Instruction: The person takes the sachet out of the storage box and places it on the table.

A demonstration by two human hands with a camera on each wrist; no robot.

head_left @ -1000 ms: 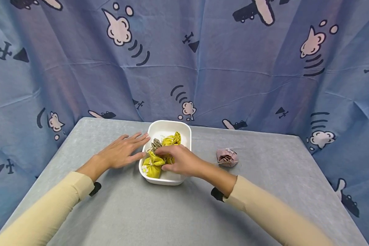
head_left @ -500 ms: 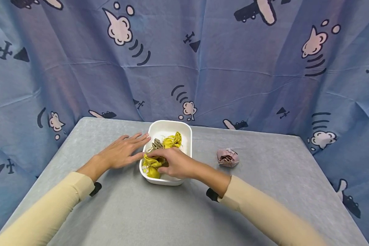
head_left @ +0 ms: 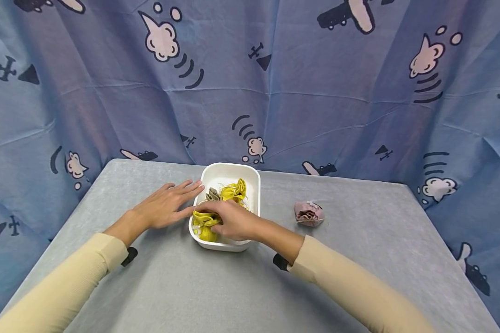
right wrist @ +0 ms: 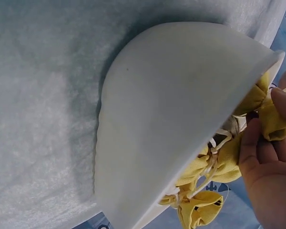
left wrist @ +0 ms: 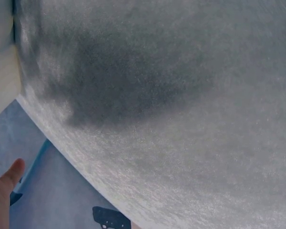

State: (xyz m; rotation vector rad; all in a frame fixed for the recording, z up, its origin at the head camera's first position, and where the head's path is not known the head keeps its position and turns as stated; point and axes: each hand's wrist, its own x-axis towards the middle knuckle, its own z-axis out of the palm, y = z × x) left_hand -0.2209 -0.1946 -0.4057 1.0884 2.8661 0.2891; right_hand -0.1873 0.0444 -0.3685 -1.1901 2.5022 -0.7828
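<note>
A white plastic bin holds several small drawstring pouches. My right hand reaches into it and grips the gathered neck of a yellow pouch with a white flower at the front left; the right wrist view shows thumb and fingers around the yellow cloth. Behind lie another yellow pouch and a grey-beige pouch, partly hidden by that hand. My left hand is spread with straight fingers, fingertips right at the bin's left rim. Only a bit of the left hand shows in the left wrist view.
A pink drawstring pouch lies on the grey-covered table, right of the bin. Behind the table's far edge hangs a blue printed curtain.
My right hand has moved left inside the bin and has taken hold of the yellow pouch's neck, which now leans left. The left hand and the pink pouch stay in place.
</note>
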